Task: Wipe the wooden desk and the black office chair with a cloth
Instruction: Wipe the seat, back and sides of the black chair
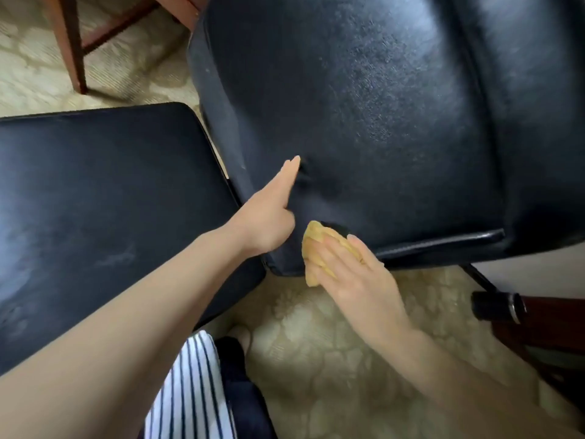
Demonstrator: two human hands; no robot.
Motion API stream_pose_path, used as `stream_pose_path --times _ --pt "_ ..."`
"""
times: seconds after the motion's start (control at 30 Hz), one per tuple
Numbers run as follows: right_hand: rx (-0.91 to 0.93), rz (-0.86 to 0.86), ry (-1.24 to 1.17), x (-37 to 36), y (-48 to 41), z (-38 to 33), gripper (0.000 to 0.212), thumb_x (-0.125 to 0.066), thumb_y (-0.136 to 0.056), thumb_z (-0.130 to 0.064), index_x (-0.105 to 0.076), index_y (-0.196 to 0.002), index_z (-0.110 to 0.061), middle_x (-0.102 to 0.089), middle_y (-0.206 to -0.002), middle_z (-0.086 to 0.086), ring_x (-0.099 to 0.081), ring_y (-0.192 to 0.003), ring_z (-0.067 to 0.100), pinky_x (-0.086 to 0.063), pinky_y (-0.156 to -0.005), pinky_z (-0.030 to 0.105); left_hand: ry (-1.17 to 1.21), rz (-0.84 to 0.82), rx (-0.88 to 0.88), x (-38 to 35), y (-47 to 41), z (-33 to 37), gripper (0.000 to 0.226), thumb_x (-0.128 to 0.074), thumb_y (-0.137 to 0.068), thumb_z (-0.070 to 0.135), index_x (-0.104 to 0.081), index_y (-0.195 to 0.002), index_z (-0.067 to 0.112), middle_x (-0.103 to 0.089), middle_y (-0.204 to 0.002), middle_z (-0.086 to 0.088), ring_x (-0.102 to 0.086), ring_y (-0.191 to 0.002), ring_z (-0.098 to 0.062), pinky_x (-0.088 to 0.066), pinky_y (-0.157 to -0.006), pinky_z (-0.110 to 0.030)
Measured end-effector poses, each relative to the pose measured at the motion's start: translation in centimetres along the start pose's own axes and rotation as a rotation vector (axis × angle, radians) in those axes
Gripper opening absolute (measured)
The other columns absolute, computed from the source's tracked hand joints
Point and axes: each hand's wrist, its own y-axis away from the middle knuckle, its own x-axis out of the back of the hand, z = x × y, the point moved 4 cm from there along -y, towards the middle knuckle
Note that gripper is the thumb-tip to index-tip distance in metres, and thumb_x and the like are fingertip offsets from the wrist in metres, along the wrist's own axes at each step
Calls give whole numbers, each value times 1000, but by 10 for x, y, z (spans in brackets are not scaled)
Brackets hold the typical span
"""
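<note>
The black office chair [364,122] fills the upper middle, its dusty leather panel facing me. My left hand [269,223] grips the panel's left edge: the thumb lies straight on the leather and the fingers are hidden behind the edge. A crumpled yellow cloth [316,239] sits against the panel's lower left corner. My right hand [357,277] presses it there with fairly straight fingers laid over it. Of the wooden desk only a brown leg [72,42] shows, at the top left.
A second black padded surface [95,201] with dust smears lies at the left, beside the panel. Pale patterned carpet [332,343] covers the floor below. A black cylinder with a metal band [497,307] and dark wood sit at the right edge. My striped clothing is at the bottom.
</note>
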Motion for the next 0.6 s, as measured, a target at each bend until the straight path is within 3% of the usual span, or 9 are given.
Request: stream_pose_path --times 0.07,0.13,0.2,0.3,0.37,0.43,0.47,0.53,0.6 --pt "-49 82 63 20 8 21 42 -37 -91 1 -70 -113 -14 -63 -123 9 -59 -116 22 -39 -104 44 19 -37 25 -8 -1 2 86 -32 -85 -8 4 -150 36 10 -156 18 -23 -129 8 -27 -73 8" --pt "-153 157 72 37 12 41 47 -30 -94 6 -67 -119 -12 -62 -124 12 -57 -119 27 -37 -106 44 -12 -50 28 -11 -1 3 88 -34 -85 -8 6 -149 38 14 -155 19 -35 -122 -7 -34 -63 -2" --pt "-281 217 74 50 10 58 49 -30 -93 8 -63 -124 -12 -59 -129 14 -52 -124 30 -31 -108 45 -48 -55 14 -9 -3 1 89 -35 -84 -8 7 -149 38 13 -156 19 -32 -129 -9 -33 -67 0" --pt "-448 334 54 56 2 60 48 -44 -86 11 -63 -124 -11 -55 -133 16 -49 -127 32 -25 -111 44 -99 -74 19 0 -5 -1 89 -35 -84 -8 6 -149 38 7 -156 19 -11 -142 -4 -18 -89 -4" --pt "-517 386 42 50 -6 48 45 -47 -87 10 -64 -123 -12 -55 -133 16 -49 -127 32 -25 -110 43 -131 -70 44 5 -5 -2 88 -35 -85 -6 3 -149 40 -3 -156 18 -22 -139 -6 -20 -88 -3" --pt "-516 419 22 41 -16 36 40 -45 -91 6 -66 -121 -12 -56 -131 16 -50 -126 31 -30 -109 43 -144 -50 68 8 -5 -2 87 -34 -85 -5 0 -149 42 -16 -155 15 -37 -121 -6 -28 -67 5" --pt "-486 420 13 35 -21 31 38 -44 -92 4 -67 -119 -11 -57 -130 16 -52 -124 30 -32 -108 42 -145 -40 76 9 -5 -3 86 -34 -85 -5 -1 -149 42 -18 -155 14 -37 -121 -5 -27 -62 9" --pt "-384 397 17 22 -33 24 35 -45 -92 2 -68 -115 -10 -60 -127 17 -55 -121 29 -36 -106 42 -152 -29 76 8 -4 -4 86 -32 -84 -7 -3 -149 41 -16 -155 13 -30 -136 -10 -24 -61 12" --pt "-286 362 20 11 -44 16 31 -49 -90 1 -69 -113 -8 -61 -124 17 -56 -120 28 -38 -107 41 -177 -35 64 7 -4 -4 87 -30 -83 -10 -5 -149 40 -19 -156 10 -31 -137 -20 -27 -62 11"
